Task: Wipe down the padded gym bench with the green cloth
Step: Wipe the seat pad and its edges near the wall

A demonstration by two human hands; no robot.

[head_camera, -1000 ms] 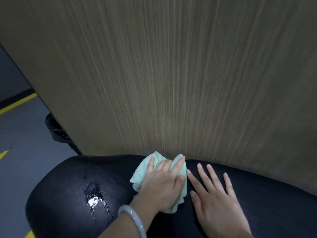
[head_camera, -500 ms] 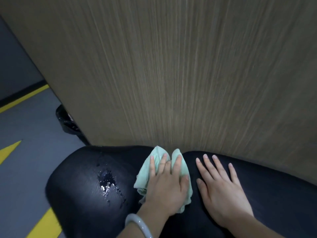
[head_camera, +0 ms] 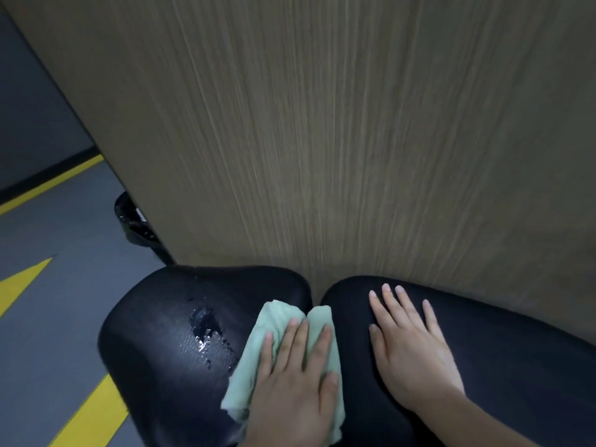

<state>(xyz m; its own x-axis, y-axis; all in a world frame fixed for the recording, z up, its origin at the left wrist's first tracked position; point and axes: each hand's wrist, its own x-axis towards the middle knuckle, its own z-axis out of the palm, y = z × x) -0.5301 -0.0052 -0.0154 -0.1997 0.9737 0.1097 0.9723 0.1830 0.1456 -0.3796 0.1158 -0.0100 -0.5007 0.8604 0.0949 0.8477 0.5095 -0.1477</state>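
Left hand (head_camera: 292, 379) presses green cloth (head_camera: 258, 350).

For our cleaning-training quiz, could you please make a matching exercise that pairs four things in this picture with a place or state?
Things:
1. green cloth
2. right hand
3. wet patch
4. yellow stripes

Places or states:
A. painted on the grey floor
B. pressed under the left hand
C. glistening on the left bench pad
D. flat on the right bench pad

Pairs: 1-B, 2-D, 3-C, 4-A
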